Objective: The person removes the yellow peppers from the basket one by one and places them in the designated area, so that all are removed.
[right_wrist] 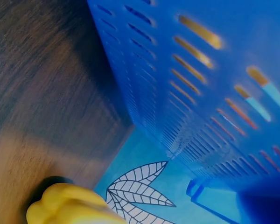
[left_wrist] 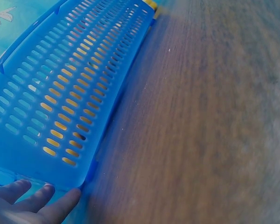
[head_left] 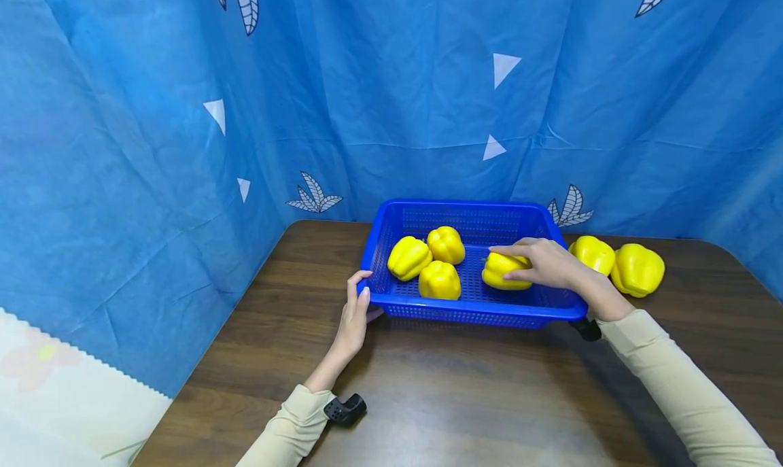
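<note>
A blue plastic basket (head_left: 477, 306) with slotted walls stands on the table, several yellow bell peppers inside. My right hand (head_left: 544, 263) reaches over its right rim and grips a yellow bell pepper (head_left: 505, 272) low in the right half, thumb in front and fingers over the top. Three other bell peppers (head_left: 439, 281) sit together in the left half. At the front left corner my left hand (head_left: 353, 317) holds the rim; in the left wrist view its fingertips (left_wrist: 46, 189) lie against the basket's end wall. The right hand is hidden in its own wrist view.
Two more yellow bell peppers (head_left: 637, 270) lie on the brown wooden table (head_left: 465, 385), just right of the basket. A blue curtain (head_left: 428, 100) with leaf prints hangs behind and to the left. Both wrists carry black camera mounts (head_left: 345, 410).
</note>
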Demonstrator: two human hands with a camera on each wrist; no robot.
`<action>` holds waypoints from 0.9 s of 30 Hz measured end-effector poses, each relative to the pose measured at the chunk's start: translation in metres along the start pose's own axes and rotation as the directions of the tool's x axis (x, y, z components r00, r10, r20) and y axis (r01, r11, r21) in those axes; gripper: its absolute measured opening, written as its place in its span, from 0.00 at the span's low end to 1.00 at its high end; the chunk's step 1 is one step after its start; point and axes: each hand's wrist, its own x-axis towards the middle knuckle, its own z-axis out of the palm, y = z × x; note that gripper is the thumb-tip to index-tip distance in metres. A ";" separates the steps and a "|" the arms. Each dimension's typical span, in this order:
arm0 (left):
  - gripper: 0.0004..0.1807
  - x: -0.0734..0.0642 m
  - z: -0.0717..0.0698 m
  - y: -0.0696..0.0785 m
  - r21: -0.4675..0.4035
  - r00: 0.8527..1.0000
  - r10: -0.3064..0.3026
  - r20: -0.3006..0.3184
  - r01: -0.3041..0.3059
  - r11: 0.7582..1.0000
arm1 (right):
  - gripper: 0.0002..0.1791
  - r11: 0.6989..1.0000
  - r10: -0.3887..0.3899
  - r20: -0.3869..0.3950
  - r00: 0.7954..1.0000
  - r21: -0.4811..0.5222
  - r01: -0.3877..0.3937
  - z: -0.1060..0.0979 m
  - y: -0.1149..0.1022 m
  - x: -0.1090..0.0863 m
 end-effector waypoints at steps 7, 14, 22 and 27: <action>0.21 0.000 0.000 0.000 0.000 1.000 0.000 0.000 0.000 1.000 | 0.30 0.995 -0.020 -0.160 0.987 0.093 0.035 -0.001 0.002 -0.004; 0.21 -0.001 0.000 0.000 0.002 1.000 -0.003 -0.002 0.003 1.000 | 0.31 0.989 0.025 -0.283 0.959 0.146 0.018 0.001 0.004 -0.005; 0.21 0.000 0.000 0.000 -0.004 1.000 -0.006 -0.008 0.006 1.000 | 0.31 0.979 0.082 -0.407 0.910 0.204 0.003 0.002 0.005 -0.006; 0.20 0.001 0.000 0.001 -0.006 1.000 -0.010 -0.007 0.010 1.000 | 0.32 0.963 0.127 -0.439 0.889 0.269 -0.004 -0.001 0.005 -0.006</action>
